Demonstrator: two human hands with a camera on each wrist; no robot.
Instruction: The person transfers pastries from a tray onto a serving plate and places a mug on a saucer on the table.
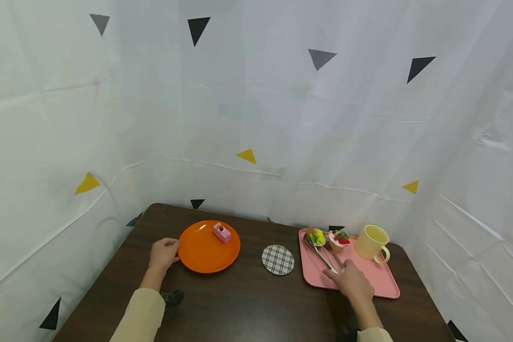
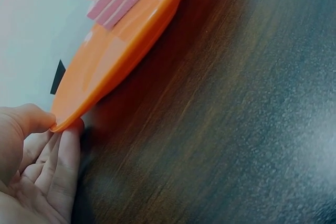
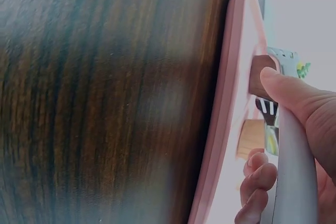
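My left hand pinches the left rim of an orange plate; in the left wrist view the thumb lies on top and fingers are beneath. A pink layered cake slice with a red berry sits toward the plate's far right. Over the pink tray, my right hand holds metal tongs by their near ends, the arms spread apart. The tongs' far ends reach a yellow-green topped pastry and a cupcake with a red berry, both on the tray.
A pale yellow mug stands at the tray's far right, its handle facing right. Between plate and tray lies a round checked coaster. The dark wooden table meets a white curtain with triangles at its back.
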